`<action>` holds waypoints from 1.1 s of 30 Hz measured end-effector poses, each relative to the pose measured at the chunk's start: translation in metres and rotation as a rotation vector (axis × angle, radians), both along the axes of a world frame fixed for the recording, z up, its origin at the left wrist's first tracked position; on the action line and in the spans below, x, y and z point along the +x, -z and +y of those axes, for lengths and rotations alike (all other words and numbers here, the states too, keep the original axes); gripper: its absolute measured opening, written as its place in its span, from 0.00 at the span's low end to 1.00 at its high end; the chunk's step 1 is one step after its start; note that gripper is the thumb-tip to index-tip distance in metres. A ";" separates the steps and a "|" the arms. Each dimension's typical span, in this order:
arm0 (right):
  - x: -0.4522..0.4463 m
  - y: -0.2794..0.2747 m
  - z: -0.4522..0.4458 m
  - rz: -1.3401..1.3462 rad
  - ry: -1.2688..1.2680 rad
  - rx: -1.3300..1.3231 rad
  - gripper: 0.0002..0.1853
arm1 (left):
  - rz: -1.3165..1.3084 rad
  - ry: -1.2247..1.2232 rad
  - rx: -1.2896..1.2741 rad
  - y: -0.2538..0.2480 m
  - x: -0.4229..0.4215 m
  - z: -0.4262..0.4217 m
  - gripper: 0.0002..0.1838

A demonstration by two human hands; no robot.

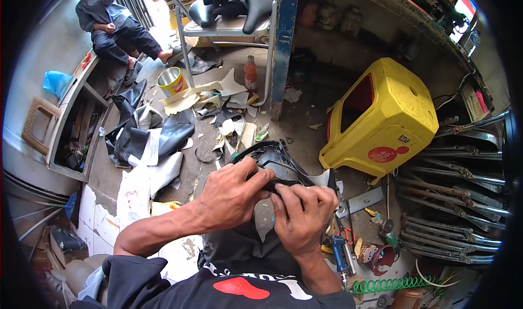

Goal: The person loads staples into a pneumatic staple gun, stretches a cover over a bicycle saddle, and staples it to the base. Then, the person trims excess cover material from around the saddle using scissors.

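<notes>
A black seat cover (272,159), its edge folded over a dark curved shell, lies across my lap in front of me. My left hand (231,194) is closed on the cover's near edge, thumb and fingers pinching the material. Close beside it, my right hand (302,213) also grips that edge, with the fingers curled over it. The two hands almost touch. Part of the cover is hidden behind my fingers, and a pale flap shows at its right end.
A yellow plastic stool (381,118) lies tipped over at right. Near my right arm are a blue air tool (339,254), a green coiled hose (392,284) and stacked metal frames (457,200). Black sheet scraps (174,132) litter the floor. A person (111,23) sits back left.
</notes>
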State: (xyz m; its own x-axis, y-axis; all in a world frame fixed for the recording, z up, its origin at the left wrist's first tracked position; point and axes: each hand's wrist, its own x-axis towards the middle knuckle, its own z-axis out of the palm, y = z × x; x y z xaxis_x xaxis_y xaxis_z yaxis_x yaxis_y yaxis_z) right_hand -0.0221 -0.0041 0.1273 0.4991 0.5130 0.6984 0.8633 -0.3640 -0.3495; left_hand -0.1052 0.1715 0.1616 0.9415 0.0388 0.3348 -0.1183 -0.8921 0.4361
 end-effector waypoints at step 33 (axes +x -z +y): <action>0.056 -0.026 0.003 0.185 -0.398 -0.314 0.07 | -0.046 -0.143 -0.481 -0.001 -0.006 0.007 0.24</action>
State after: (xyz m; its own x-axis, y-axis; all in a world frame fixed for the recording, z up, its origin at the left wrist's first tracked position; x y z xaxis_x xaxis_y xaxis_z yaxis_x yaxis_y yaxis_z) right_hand 0.0338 -0.0011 0.1538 0.3236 0.8573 0.4003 0.8903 -0.1327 -0.4356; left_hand -0.1109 0.1785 0.1627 0.9002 0.3267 0.2880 -0.0381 -0.5997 0.7993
